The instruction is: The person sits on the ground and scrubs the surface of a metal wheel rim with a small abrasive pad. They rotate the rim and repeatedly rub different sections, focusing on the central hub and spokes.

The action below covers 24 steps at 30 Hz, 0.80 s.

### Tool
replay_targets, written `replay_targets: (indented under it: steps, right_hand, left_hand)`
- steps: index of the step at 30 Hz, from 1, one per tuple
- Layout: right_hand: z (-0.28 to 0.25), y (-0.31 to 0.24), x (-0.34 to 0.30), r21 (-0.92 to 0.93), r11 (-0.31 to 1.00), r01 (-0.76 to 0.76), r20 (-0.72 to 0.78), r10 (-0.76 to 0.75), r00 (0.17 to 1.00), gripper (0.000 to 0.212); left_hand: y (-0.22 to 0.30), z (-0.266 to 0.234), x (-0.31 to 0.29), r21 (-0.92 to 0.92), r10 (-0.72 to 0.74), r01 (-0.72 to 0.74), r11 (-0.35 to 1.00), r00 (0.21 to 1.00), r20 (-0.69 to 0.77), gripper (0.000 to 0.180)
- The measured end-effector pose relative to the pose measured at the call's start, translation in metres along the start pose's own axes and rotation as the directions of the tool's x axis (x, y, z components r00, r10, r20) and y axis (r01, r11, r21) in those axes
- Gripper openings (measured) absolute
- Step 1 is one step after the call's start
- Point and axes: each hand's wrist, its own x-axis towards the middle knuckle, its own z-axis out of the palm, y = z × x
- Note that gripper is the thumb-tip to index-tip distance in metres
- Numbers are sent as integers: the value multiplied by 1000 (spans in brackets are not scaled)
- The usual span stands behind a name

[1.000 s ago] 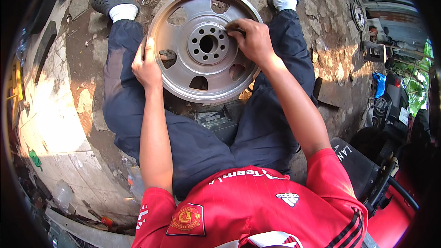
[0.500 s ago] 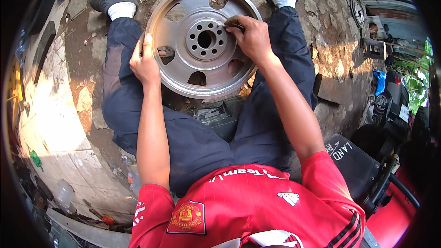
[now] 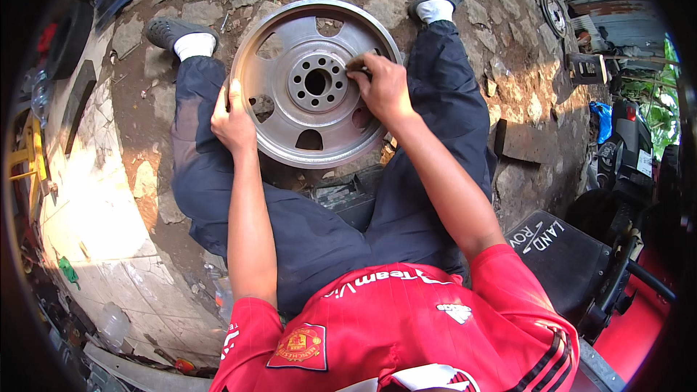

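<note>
A bare metal wheel rim (image 3: 337,122) with a ring of bolt holes and several window cutouts is propped between my spread legs, tilted toward me. My left hand (image 3: 234,128) grips its left edge, thumb up along the near face and the other fingers hidden behind the edge. My right hand (image 3: 385,89) is closed in a pinch at the right side of the bolt-hole ring. A small dark piece seems to be pressed between its fingertips and the metal, too small to name.
Below the rim lies a dark box-like object (image 3: 352,199) between my thighs. A flat block (image 3: 524,142) rests on the stone ground to the right, near a black padded seat (image 3: 559,250). Another wheel (image 3: 554,16) stands far right. A clear plastic bottle (image 3: 114,323) lies lower left.
My right hand has slid a little down and left beside the bolt-hole ring. The whole view has shifted slightly, so the rim sits lower in it. My left hand keeps its hold.
</note>
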Motion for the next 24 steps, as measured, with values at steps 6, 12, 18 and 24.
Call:
replay_targets:
  steps: [6, 12, 18, 24]
  right_hand:
    - [1, -5, -25, -48, 998, -37, -11, 37, 999, 13]
    - [4, -20, -35, -3, 997, -72, -37, 72, 997, 13]
    - [7, -13, -32, -22, 992, -126, -86, 124, 989, 12]
    - [10, -42, -61, -30, 998, -64, -54, 62, 997, 14]
  left_hand:
    - [-9, 3, 2, 40, 20, -19, 999, 999, -26, 63]
    - [-1, 1, -1, 33, 5, -4, 999, 999, -34, 64]
    - [-14, 3, 3, 46, 10, -8, 999, 1000, -24, 63]
    - [-9, 2, 0, 4, -11, 11, 1000, 1000, -29, 67]
